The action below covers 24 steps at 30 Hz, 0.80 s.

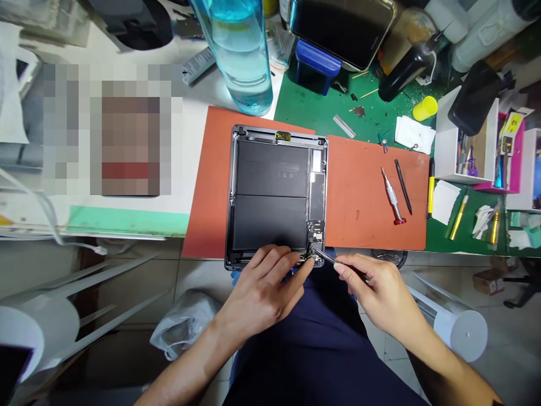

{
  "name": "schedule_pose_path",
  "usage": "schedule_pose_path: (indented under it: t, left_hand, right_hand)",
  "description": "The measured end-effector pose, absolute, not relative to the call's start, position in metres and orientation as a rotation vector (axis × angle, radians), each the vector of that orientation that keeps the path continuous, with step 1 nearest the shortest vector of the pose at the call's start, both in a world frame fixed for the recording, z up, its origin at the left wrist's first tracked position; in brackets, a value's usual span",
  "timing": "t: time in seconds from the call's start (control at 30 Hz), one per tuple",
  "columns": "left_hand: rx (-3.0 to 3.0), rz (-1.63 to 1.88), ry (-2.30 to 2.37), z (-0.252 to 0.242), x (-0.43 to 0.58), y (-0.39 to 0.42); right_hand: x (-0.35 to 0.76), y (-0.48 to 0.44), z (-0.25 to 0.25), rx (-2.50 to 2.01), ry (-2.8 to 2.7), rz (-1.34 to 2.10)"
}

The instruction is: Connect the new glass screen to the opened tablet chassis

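Observation:
An opened tablet [276, 194] with two black battery cells lies on an orange mat [363, 197] at the bench's near edge. My left hand [264, 285] rests on the tablet's near edge, fingers curled, with the forefinger stretched toward the lower right corner. My right hand [374, 290] pinches metal tweezers [324, 256], whose tips touch the small parts in that same corner.
On the mat to the right lie a red-tipped screwdriver [392, 196] and a black spudger [403, 186]. A blue water bottle [240, 51] stands behind the tablet. A phone on a blue stand [338, 28], a yellow cap [425, 107] and white tool racks [469, 141] crowd the green mat.

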State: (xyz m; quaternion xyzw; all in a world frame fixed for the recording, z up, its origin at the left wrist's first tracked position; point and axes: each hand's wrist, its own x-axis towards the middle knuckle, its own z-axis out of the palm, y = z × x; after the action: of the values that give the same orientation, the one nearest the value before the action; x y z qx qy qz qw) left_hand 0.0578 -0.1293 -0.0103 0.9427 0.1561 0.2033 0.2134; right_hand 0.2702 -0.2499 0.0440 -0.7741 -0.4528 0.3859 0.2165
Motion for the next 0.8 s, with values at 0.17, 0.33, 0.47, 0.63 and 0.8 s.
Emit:
schedule_pose_path:
  t: [0.17, 0.33, 0.47, 0.63, 0.8]
  left_hand:
    - [2.608, 0.584, 0.434, -0.012, 0.058, -0.129]
    - [2.617, 0.583, 0.431, -0.012, 0.058, -0.129]
    - [2.612, 0.579, 0.437, -0.012, 0.058, -0.129]
    - [2.617, 0.570, 0.449, -0.012, 0.059, -0.131]
    - [2.615, 0.564, 0.453, -0.012, 0.059, -0.131]
  right_hand:
    - [0.276, -0.240, 0.047, -2.182, -1.344, 1.173]
    - [0.277, -0.235, 0.048, -2.179, -1.396, 1.181]
    - [0.275, -0.234, 0.050, -2.182, -1.394, 1.148]
    - [0.274, -0.236, 0.049, -2.200, -1.384, 1.134]
    - [0.273, -0.235, 0.047, -2.221, -1.388, 1.138]
